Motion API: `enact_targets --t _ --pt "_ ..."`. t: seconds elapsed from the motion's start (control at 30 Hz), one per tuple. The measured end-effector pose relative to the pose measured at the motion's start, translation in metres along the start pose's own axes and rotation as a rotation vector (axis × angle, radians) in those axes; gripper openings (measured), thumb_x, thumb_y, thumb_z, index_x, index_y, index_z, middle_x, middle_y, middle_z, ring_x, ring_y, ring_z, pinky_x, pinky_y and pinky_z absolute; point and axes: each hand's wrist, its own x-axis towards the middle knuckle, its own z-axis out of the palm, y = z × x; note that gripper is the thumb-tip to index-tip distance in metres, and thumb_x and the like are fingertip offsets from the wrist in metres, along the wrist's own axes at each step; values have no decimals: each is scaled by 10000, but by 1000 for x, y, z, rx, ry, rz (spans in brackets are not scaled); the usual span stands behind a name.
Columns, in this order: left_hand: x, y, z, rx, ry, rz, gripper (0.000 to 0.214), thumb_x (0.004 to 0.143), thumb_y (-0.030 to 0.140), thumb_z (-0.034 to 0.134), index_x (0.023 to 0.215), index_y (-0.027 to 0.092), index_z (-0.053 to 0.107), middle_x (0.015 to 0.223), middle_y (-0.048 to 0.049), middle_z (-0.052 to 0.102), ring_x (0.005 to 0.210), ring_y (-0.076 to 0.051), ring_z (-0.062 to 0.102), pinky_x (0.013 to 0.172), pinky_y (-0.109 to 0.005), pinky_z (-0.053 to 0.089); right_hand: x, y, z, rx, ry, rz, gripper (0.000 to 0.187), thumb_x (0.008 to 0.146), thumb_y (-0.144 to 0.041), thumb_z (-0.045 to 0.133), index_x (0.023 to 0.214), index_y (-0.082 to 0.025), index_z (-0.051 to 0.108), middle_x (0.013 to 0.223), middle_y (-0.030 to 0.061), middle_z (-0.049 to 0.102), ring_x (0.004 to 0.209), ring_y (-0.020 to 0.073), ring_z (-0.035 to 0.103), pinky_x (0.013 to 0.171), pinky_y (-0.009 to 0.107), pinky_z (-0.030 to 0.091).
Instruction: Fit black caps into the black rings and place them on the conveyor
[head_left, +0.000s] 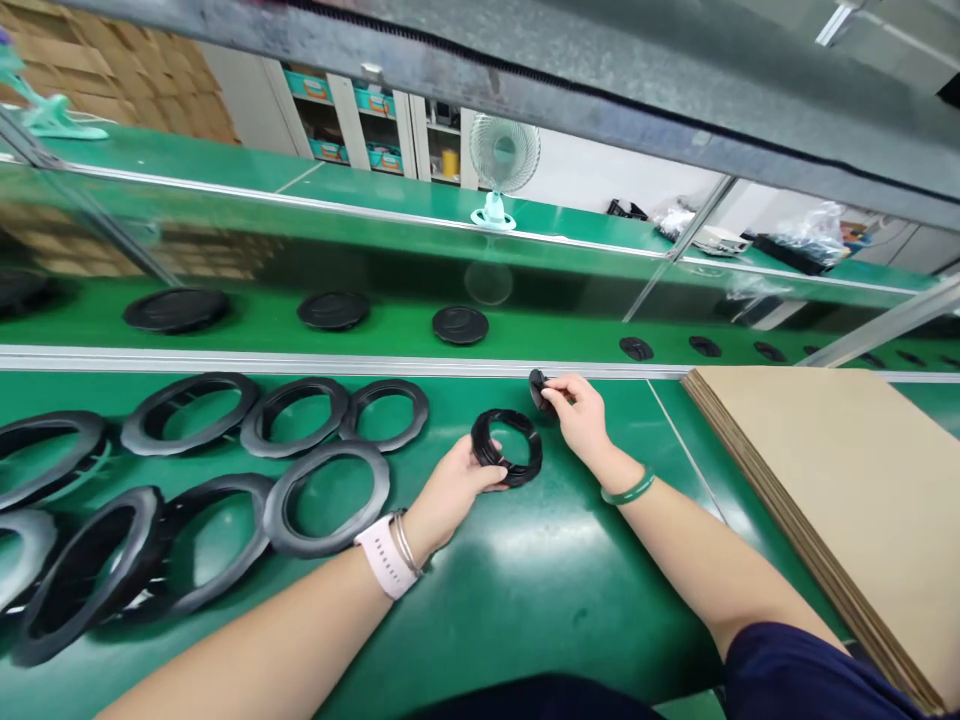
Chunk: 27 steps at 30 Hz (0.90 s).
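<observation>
My left hand (465, 478) grips a black plastic ring (531, 462) by its near left side, thumb on top, a little above the green table. Just to the right, my right hand (579, 412) pinches a small round black part (537, 390) between thumb and fingers, tilted nearly on edge. The ring and the small part are close together; whether they touch I cannot tell. Left of my left hand lie several larger black rings, among them a flat one (330, 497) and a smaller one (385, 414) behind it.
Beyond a metal rail (375, 362) runs a green belt (540, 345) carrying several black discs, one a round cover (460, 325). A stack of cardboard sheets (832, 470) lies at the right. A small fan (504, 160) stands on the far ledge, below a metal beam (600, 95).
</observation>
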Motion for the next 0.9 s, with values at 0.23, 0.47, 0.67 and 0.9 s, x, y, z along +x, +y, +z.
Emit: enact_targets --t 0.23,0.47,0.67,0.9 --pt "-1 4 -9 -323 -1 60 533 877 524 643 1215 113 667 964 -106 748 1042 -249 687 983 -390 513 9 -1 -3 18 -68 -189 102 903 -253 642 852 -189 704 839 39 637 710 179 565 662 311 471" --pt "-5 0 -1 93 -37 42 582 784 287 804 1296 185 547 1130 -101 725 1060 -243 692 985 -390 502 19 21 -6 -138 -183 -206 88 903 -188 667 824 -181 705 759 29 624 718 191 559 693 329 455" --pt "-4 4 -6 -72 114 25 453 903 503 632 1213 173 636 929 -55 738 778 -145 693 771 -277 554 6 -10 -7 20 -81 -310 82 940 -217 645 903 -182 710 840 40 633 739 183 566 722 328 487" --pt "-4 4 0 -11 -68 20 723 758 199 813 1399 268 484 1369 -94 620 1182 -271 650 1077 -448 465 -13 -31 2 17 -206 -478 148 998 -243 561 951 -187 690 893 62 648 824 197 603 769 343 508"
